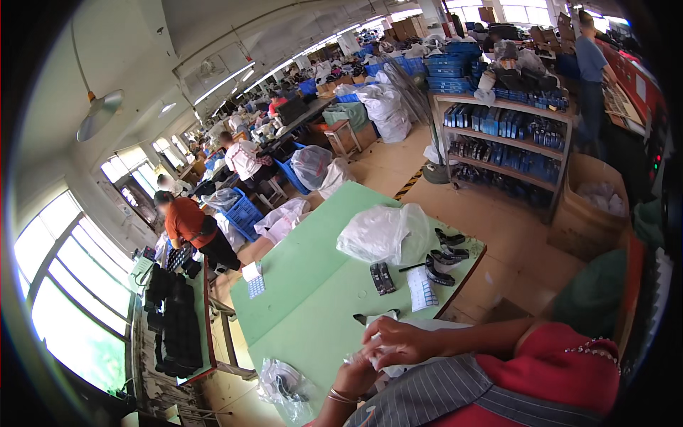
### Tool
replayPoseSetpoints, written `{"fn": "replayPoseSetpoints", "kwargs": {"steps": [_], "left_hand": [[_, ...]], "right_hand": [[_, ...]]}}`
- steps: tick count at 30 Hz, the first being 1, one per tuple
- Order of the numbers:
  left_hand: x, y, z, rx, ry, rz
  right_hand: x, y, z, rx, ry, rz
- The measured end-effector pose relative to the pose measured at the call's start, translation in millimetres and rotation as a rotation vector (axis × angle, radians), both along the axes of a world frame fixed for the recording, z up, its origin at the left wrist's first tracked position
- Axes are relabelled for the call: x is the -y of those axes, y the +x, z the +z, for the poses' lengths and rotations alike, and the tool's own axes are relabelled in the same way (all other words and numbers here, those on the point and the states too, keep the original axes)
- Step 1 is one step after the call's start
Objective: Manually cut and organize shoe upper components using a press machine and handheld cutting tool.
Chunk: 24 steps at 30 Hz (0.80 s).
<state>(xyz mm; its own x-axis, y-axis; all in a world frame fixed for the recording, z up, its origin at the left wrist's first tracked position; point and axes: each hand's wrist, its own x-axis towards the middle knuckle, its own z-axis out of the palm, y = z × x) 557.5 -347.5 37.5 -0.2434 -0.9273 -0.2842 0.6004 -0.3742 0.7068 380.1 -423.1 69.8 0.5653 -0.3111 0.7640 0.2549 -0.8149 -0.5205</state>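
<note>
My two hands meet low in the picture, close to my apron, at the near edge of a green table (313, 277). My right hand (402, 343) has curled fingers pinching crumpled white wrapping (383, 356). Below it and to the left, my left hand (357, 376) is closed on the same wrapping, its fingers partly hidden. Whether the wrapping is paper or plastic film, or contains anything, I cannot tell. Just past the hands lies a dark curved piece (361, 318), partly covered by white material. At lower left on the table, a clear plastic bag (284, 388) contains a dark curved part.
The table also bears a large white plastic bag (384, 235), several black curved parts (440, 274), two dark blocks (382, 278) and a sheet of labels (422, 288). A loaded shelf rack (505, 139) and cardboard box (587, 213) stand right. A person in orange (192, 224) works at left.
</note>
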Motion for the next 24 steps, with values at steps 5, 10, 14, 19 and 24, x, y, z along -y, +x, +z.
{"fn": "replayPoseSetpoints", "kwargs": {"steps": [5,10,14,19,24], "left_hand": [[-8.9,9.8,14.5,0.615,-0.217,-0.275],[-0.2,-8.5,15.3,1.326,-0.806,0.311],[5.6,-6.7,12.2,1.603,-0.961,0.774],[-3.3,14.4,12.2,1.664,-1.016,0.641],[-28.3,36.8,-27.4,1.8,-0.894,0.559]], "right_hand": [[-7.6,1.8,-24.0,-0.25,0.692,0.215],[-0.6,20.4,-33.2,-0.373,0.685,-0.005],[5.7,33.0,-46.1,-0.292,0.965,0.157],[14.5,45.6,-60.3,-0.335,1.172,0.114],[18.4,76.4,-82.2,-0.382,0.636,-0.179]]}}
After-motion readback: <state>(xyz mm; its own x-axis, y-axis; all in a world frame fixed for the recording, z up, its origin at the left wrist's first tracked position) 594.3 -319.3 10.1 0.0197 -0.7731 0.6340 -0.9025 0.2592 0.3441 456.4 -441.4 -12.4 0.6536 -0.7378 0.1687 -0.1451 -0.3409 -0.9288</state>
